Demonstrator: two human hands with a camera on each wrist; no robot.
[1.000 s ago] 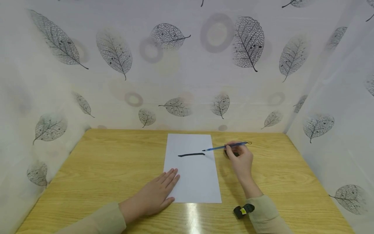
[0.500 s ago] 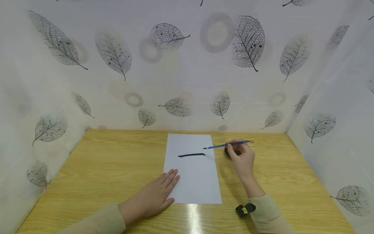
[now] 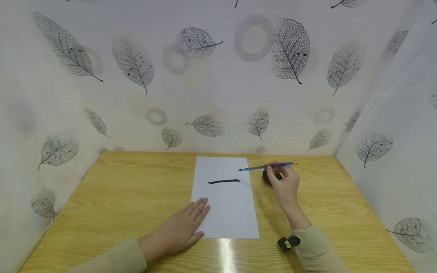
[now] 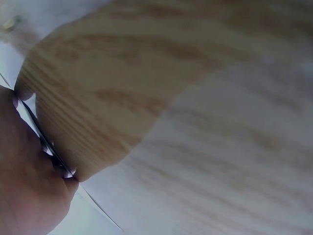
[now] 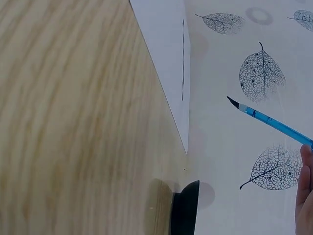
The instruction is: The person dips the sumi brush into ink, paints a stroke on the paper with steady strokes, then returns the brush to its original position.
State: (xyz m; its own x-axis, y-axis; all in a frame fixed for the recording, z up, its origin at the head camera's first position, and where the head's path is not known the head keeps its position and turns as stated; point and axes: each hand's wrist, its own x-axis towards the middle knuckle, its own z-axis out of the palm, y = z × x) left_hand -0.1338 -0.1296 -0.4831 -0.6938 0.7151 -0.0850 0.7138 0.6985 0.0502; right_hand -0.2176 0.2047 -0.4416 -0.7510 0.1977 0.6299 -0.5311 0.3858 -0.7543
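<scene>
A white sheet of paper lies on the wooden table, with one dark, nearly horizontal ink stroke across its upper half. My left hand rests on the sheet's lower left edge, fingers spread out straight. Between the thumb and fingers of my right hand is a blue writing brush, held almost level. Its black tip points left, over the paper's right part above the stroke. In the right wrist view the brush shows its dark, pointed bristles raised above the tabletop.
Under the right hand sits a small, dark round dish, partly covered by the fingers. A black device is at the right cuff. Leaf-patterned sheeting encloses the table at the back and both sides.
My right hand has lifted the brush slightly and shifted it a little to the right, away from the stroke. The left hand and the paper have stayed in place.
</scene>
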